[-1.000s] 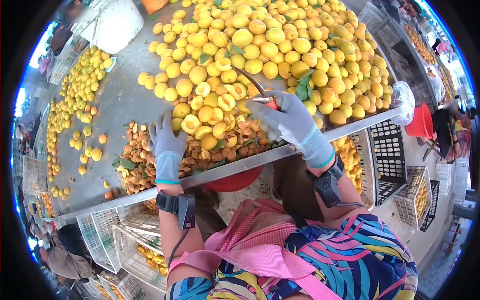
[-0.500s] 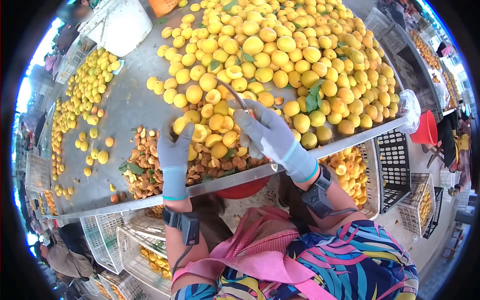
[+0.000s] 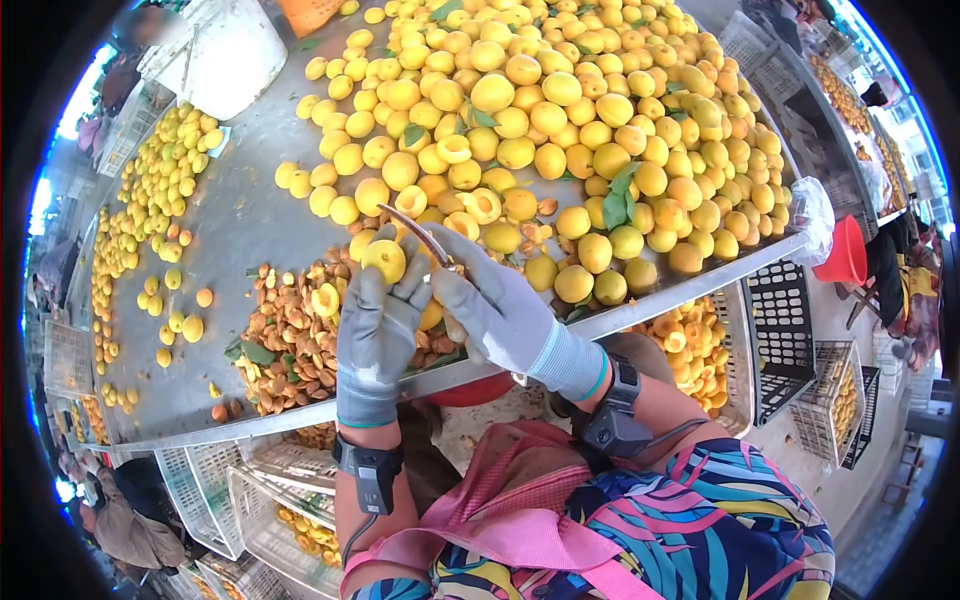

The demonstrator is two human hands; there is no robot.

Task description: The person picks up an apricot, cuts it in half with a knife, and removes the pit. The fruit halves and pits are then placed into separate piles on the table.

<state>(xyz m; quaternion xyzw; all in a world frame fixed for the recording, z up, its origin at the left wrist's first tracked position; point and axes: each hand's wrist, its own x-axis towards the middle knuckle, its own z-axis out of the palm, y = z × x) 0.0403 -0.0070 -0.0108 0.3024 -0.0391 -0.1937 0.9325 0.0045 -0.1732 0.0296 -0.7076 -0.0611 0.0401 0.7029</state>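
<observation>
In my left hand [image 3: 382,325], gloved in grey, a yellow apricot [image 3: 384,261] is held up between thumb and fingers. My right hand [image 3: 500,305], gloved alike, grips a knife with a thin curved blade [image 3: 415,228]. The blade points up and left, its tip just above the apricot. Behind both hands lie split apricot halves [image 3: 484,205] with hollow centres. A heap of brown apricot pits [image 3: 280,350] lies left of my left hand, with a few leaves in it.
A large pile of whole apricots [image 3: 610,115] covers the back and right of the metal table [image 3: 250,215]. More apricots [image 3: 165,165] lie at left, near a white bucket [image 3: 228,60]. Crates of halves [image 3: 690,345] stand below the front edge. A red bucket [image 3: 842,252] is at right.
My left hand has picked up an apricot and turned palm up, fingers curled around it. My right hand has brought the knife left and down to it. The view has shifted slightly.
</observation>
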